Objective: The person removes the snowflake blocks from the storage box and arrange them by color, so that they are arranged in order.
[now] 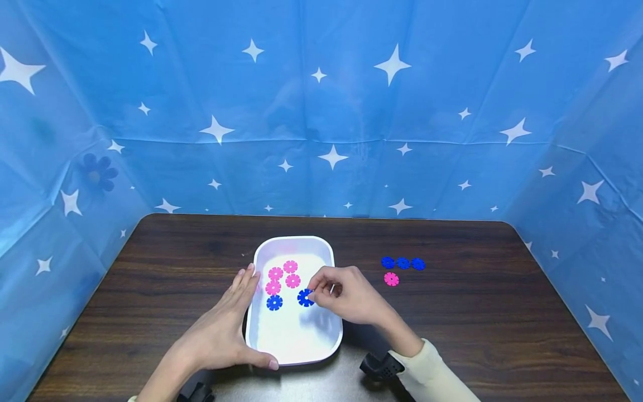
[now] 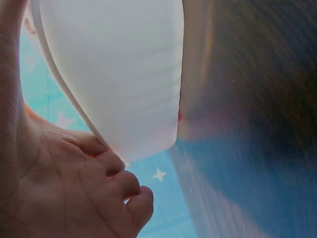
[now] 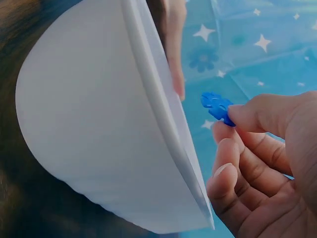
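My right hand (image 1: 346,293) pinches a blue snowflake disc (image 3: 216,106) between thumb and index finger, above the right part of a white tray (image 1: 296,340). Inside the tray, several pink snowflake discs (image 1: 293,281) lie toward the back left, with one blue snowflake disc (image 1: 274,302) just in front of them. My left hand (image 1: 221,329) rests against the tray's left side, its fingers stretched along the rim and the thumb by the near edge. From the left wrist, that hand (image 2: 74,183) is seen touching the tray's outer wall.
Right of the tray, a row of three blue snowflake discs (image 1: 403,263) lies on the dark wooden table (image 1: 477,312). One pink snowflake disc (image 1: 391,279) is in front of that row. A blue star-patterned curtain (image 1: 331,111) stands behind and at both sides.
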A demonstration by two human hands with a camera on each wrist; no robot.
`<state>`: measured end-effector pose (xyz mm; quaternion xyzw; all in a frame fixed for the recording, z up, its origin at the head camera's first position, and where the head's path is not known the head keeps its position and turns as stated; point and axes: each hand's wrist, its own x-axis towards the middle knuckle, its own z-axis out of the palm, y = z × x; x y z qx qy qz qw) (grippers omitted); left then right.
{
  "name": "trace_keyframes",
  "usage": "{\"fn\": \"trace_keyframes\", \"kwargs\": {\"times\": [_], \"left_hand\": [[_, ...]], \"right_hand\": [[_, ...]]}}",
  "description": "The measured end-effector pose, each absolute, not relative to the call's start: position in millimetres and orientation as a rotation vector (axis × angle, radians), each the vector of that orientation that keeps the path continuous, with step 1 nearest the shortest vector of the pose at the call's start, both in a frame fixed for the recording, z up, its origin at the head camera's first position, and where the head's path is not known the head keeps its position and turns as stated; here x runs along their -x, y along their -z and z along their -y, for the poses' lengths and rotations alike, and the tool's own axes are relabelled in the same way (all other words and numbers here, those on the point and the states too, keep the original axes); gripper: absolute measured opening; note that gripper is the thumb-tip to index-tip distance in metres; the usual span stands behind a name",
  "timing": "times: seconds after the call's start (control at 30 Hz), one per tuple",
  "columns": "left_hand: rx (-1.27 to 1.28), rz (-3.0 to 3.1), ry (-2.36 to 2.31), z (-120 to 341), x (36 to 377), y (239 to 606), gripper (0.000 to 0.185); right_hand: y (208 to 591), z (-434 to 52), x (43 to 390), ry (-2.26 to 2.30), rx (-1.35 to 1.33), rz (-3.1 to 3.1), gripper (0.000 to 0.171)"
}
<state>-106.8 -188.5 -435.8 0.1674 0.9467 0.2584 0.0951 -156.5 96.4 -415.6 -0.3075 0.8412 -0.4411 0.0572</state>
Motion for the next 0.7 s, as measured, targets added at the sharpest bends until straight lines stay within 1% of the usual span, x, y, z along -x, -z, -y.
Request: {"fn": "trace_keyframes", "kwargs": {"times": [0.7], "left_hand": [[-0.505,-2.806,-0.771,189.5,107.3,436.1,0.16]], "right_hand": [[412.6,-136.9,165.9,1.501,0.662,-2.554,0.008]]}}
